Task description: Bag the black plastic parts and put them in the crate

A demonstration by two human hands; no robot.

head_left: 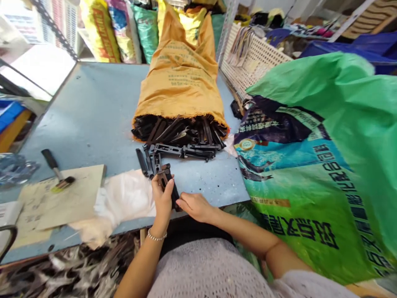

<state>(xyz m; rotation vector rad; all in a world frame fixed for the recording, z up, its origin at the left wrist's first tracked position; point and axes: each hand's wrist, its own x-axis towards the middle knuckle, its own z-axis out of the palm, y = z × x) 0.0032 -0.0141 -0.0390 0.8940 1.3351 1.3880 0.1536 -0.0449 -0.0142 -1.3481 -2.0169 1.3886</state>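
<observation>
My left hand [162, 198] is closed around a black slotted metal part [165, 173], long and narrow, just above the table's front edge. At its lower end, the fingertips of my right hand [197, 206] pinch together against the same part. Just beyond, several similar black parts [182, 150] lie in a loose row on the blue table [102, 103]. Behind them an orange woven sack [182, 82] lies with its mouth toward me, and many more black parts [176, 129] show in the opening.
White plastic film [125, 194] lies left of my hands. Further left are cardboard [74, 194] and a black-handled brush [56, 167]. A large green sack [310, 174] stands against the table's right side. Grey scraps [77, 265] fill the space below the front edge.
</observation>
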